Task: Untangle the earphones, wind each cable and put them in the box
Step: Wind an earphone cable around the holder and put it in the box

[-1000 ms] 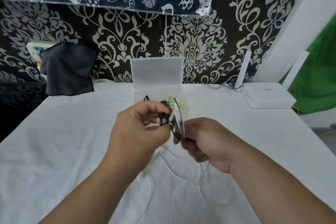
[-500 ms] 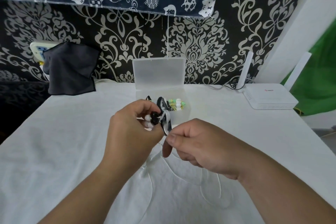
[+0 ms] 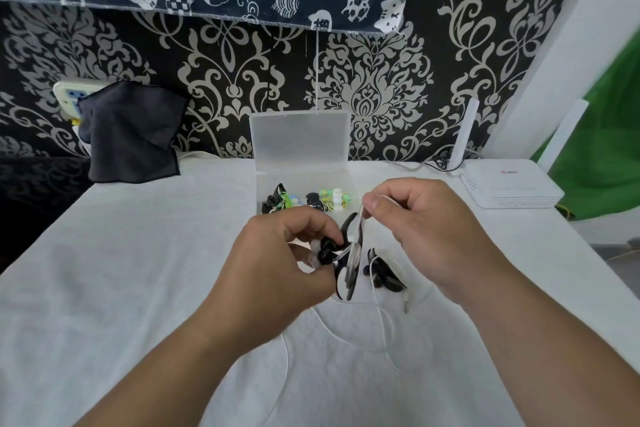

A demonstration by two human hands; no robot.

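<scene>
Two wound sets lay in the box (image 3: 341, 180). Left hand (image 3: 277, 253) fingers gripped the coil (image 3: 349, 263); right hand (image 3: 415, 218) fingers pinched its cable (image 3: 360, 222). Another earphone (image 3: 381, 270) waited below.

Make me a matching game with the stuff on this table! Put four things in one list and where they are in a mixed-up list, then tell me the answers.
Things:
1. clear box
2. white router
3. dark cloth
4. earphone coil

Places:
A. back left, leaning on the wall
B. between the left hand and right hand
C. back right corner of the table
D. middle back, lid standing open

Pairs: 1-D, 2-C, 3-A, 4-B
</scene>
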